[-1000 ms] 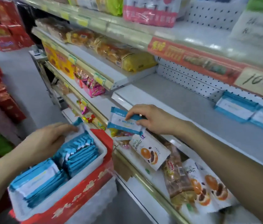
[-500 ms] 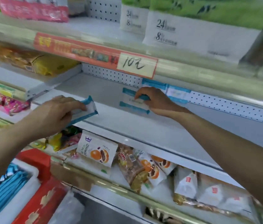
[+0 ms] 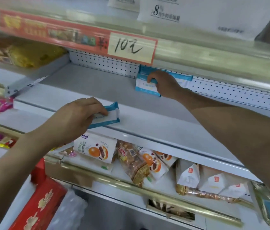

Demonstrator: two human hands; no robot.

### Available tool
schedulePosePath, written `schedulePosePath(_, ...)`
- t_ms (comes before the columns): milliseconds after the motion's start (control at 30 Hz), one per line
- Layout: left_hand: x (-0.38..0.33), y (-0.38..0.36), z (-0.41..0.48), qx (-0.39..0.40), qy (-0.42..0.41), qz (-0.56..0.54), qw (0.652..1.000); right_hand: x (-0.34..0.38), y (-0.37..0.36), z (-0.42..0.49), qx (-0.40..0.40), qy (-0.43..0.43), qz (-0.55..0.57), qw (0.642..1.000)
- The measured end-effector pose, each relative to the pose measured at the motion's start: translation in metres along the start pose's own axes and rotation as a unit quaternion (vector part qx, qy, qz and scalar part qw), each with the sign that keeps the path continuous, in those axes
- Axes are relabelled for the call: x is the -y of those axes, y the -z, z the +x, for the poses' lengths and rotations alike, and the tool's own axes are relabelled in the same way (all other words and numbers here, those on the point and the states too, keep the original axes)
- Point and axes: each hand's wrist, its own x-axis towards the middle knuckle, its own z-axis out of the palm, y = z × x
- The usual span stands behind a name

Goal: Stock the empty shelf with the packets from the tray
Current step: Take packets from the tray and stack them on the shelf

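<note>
The right hand (image 3: 164, 84) curls its fingers over a flat white packet (image 3: 145, 88) with blue edges, at the back of the shelf (image 3: 97, 90). Nearer the front edge, the left hand (image 3: 76, 119) pinches a matching second packet (image 3: 108, 115).

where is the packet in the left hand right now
In the head view, the blue-and-white plastic packet is gripped by the left hand at the front edge of the grey metal shelf, left of centre, above the orange-print bread bag.
</note>
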Motion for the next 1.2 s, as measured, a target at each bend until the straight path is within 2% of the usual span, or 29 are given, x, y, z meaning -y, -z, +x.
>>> schedulePosePath(400,0.005,0.003,-0.004,-0.007,-0.009,-0.004,1.0,0.003,-0.008,0.009,-0.008,0.005,-0.083,0.997)
schedulePosePath(700,-0.01,0.004,0.015,-0.005,-0.027,0.006,1.0,0.003,-0.016,0.001,-0.042,0.023,-0.18,0.982)
schedulePosePath(800,-0.012,0.003,0.02,-0.007,-0.024,0.013,1.0,0.003,-0.016,-0.005,-0.024,0.025,-0.216,0.976)
schedulePosePath(933,-0.017,0.001,0.024,-0.007,-0.028,0.013,1.0,-0.002,-0.016,-0.013,0.005,0.029,-0.223,0.974)
schedulePosePath(1200,-0.023,-0.001,0.023,0.001,-0.027,0.016,1.0,0.007,-0.017,-0.019,-0.039,0.013,-0.193,0.98)
